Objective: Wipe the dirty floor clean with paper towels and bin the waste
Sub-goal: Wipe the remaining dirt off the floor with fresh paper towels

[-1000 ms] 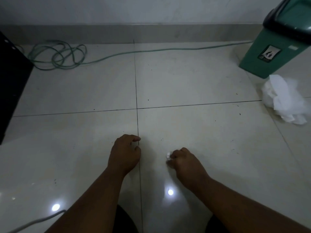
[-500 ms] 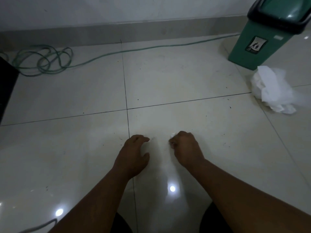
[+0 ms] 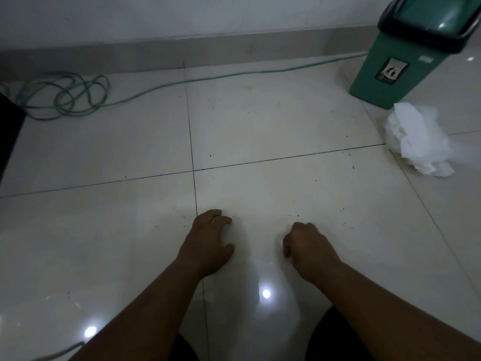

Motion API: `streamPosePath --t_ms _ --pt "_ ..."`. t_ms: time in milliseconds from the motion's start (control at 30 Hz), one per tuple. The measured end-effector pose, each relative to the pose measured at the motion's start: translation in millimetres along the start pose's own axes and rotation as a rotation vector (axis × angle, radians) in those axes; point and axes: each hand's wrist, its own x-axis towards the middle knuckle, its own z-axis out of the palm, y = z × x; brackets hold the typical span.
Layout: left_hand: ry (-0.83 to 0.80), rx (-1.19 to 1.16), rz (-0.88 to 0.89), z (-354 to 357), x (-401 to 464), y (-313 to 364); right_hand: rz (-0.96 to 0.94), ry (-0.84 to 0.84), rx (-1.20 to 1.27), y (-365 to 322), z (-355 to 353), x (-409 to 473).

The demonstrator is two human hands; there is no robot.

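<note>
Two bare hands press low over a glossy white tiled floor (image 3: 273,121), seen from a camera worn on the person's head. Left hand (image 3: 208,241) rests with its fingers curled and loosely spread, the grip open and holding nothing, just right of a dark grout line. Right hand (image 3: 305,246) is drawn into a closed fist beside it, knuckles forward; whether anything is wrapped inside that grip cannot be told from this angle. Small dark specks of dirt (image 3: 345,222) are scattered across the tile ahead of and to the right of the fist, with a few more near the left fingertips. A crumpled heap of white paper towels (image 3: 416,142) lies on the floor at far right, well apart from both hands and just in front of a green waste bin (image 3: 398,71) with a black-rimmed swing lid, which stands near the grey skirting at the wall. A green cable (image 3: 67,96) lies coiled at upper left and runs along the skirting toward the bin. Ceiling lights glint off the tile between the forearms.
</note>
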Motion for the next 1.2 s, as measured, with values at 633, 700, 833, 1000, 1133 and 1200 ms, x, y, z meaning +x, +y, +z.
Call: streamPosePath --t_ms 633,700,833,1000,1133,1200 --pt "0.027 -0.023 -0.023 8.9 33.0 32.4 0.055 0.205 0.286 -68.6 -1.1 66.7" --pt "0.089 0.014 0.093 9.4 32.9 26.9 0.023 0.159 0.41 -88.0 2.5 71.1" --pt "0.223 -0.113 0.094 0.1 33.0 12.3 0.077 0.198 0.606 -108.8 2.6 80.0" --pt "0.289 -0.137 0.12 -16.6 33.9 -8.6 0.126 0.189 0.851 -122.2 3.1 88.8" --pt "0.359 -0.123 -0.011 -32.2 39.6 -29.2 0.04 0.203 0.828 -125.8 -0.3 99.4" --pt "0.468 -0.002 -0.137 -43.5 42.2 -46.6 0.072 0.245 0.8 -121.4 -3.8 105.0"
